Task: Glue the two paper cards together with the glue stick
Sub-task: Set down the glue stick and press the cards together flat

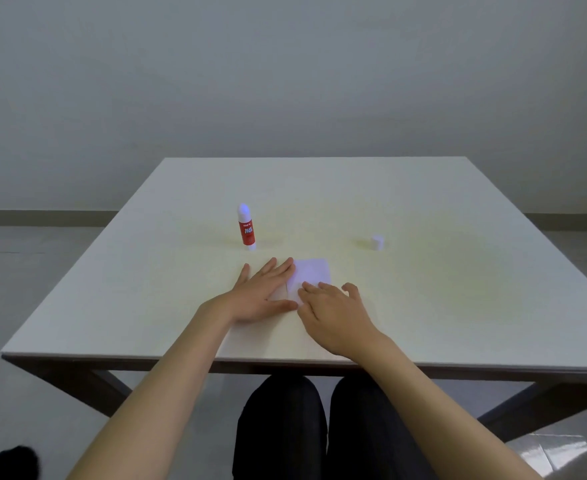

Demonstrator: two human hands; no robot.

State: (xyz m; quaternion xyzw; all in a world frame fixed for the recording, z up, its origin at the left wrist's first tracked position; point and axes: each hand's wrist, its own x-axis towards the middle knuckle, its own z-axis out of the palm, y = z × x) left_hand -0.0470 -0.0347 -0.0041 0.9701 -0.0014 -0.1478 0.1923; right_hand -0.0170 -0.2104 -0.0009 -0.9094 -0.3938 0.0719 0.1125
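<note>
- The paper cards point(311, 273) lie flat on the white table point(423, 306), near its front edge at centre; only one white sheet face shows, so two cannot be counted apart.
- The left hand point(262, 296) lies flat, fingers spread open, over the cards' left side.
- The right hand point(333, 311) rests on their near right corner, fingers loosely curled, gripping nothing.
- One glue stick point(246, 227) stands upright and uncapped behind the left hand.
- One white cap point(377, 242) sits well apart to its right.
</note>
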